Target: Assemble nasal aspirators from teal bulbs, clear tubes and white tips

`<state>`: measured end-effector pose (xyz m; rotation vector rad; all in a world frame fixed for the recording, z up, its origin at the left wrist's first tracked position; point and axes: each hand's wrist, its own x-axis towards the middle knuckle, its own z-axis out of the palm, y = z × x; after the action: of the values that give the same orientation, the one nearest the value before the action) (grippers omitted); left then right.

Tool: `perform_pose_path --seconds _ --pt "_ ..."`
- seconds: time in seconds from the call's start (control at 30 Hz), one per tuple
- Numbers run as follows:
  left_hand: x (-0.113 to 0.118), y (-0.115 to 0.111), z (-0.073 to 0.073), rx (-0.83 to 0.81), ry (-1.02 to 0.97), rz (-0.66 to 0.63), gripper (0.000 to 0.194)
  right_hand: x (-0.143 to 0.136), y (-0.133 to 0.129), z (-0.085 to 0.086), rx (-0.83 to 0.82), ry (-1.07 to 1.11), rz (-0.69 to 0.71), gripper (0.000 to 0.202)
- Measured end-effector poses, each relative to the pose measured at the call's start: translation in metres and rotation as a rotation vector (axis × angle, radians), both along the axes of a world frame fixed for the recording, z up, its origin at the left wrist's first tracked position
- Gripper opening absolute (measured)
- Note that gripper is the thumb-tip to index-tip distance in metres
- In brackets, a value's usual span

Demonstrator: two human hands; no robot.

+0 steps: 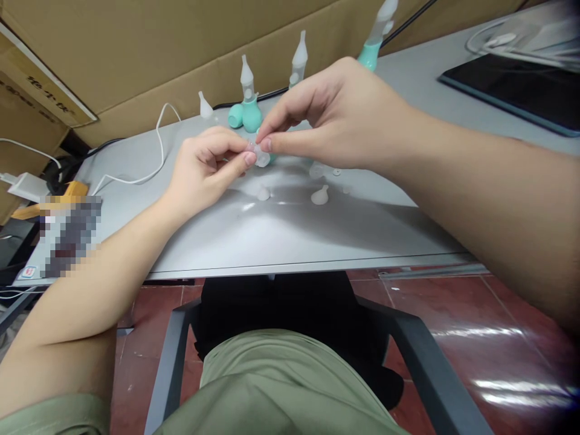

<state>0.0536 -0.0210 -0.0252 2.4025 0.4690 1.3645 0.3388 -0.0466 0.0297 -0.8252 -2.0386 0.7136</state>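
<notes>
Above the table, my left hand (206,166) is closed, pinching a small clear plastic piece (261,157) between thumb and forefinger. My right hand (335,118) meets it there, thumb and fingertips closed at the piece's upper edge; the fingers partly hide it. Just behind stands a teal bulb nasal aspirator (251,115) with a clear barrel and white pointed tip, a teal cap-like part (235,116) beside it. Below my hands lie a white soft nozzle tip (320,195) and a small white dome-shaped piece (263,193). Clear small parts (317,170) rest partly under my right hand.
Two more nasal aspirators, one in the middle (299,57) and one at right (371,51), stand along the cardboard (181,48). A loose white tip (205,106) stands at back left. A white cable (158,139) crosses the left side; a dark tablet (516,90) lies at right.
</notes>
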Motion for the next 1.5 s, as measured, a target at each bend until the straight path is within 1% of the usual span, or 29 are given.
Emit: perform_pose_path --seconds 0.17,0.3,0.5,0.63,0.83,0.97,1.07,1.17,1.33,1.43,1.5 --pt "0.001 -0.002 0.001 -0.017 0.003 0.008 0.020 0.002 0.000 -0.001 -0.013 0.000 -0.010 0.008" --pt "0.002 -0.002 0.000 -0.039 -0.025 0.014 0.023 0.004 0.004 -0.002 -0.018 -0.010 0.020 0.000" --pt "0.002 -0.003 -0.001 -0.085 -0.031 0.022 0.029 0.005 0.008 -0.001 -0.022 -0.048 0.042 0.005" --pt "0.001 -0.004 0.001 -0.065 0.012 0.048 0.031 0.006 0.010 -0.001 -0.013 -0.076 0.046 0.003" --pt "0.002 -0.004 0.001 -0.025 0.003 0.076 0.039 0.006 0.008 -0.001 -0.038 -0.079 0.061 0.005" --pt "0.002 -0.004 0.003 0.001 0.018 0.088 0.034 0.005 0.006 0.001 -0.014 -0.078 0.038 0.007" --pt "0.001 -0.004 0.004 0.030 0.039 0.077 0.029 0.005 0.006 0.002 -0.031 -0.089 0.033 0.008" --pt "0.000 -0.005 0.004 0.017 0.052 0.074 0.035 0.004 0.008 0.001 -0.026 -0.100 0.044 0.009" --pt "0.004 -0.008 0.004 -0.055 0.042 0.092 0.052 0.002 0.005 0.002 -0.012 -0.091 0.051 0.017" --pt "0.005 -0.010 0.004 -0.083 0.029 0.124 0.054 0.000 0.003 0.003 -0.011 -0.080 0.035 0.018" --pt "0.006 -0.011 0.005 -0.066 0.034 0.121 0.056 0.001 0.003 0.003 -0.019 -0.091 0.054 0.019"
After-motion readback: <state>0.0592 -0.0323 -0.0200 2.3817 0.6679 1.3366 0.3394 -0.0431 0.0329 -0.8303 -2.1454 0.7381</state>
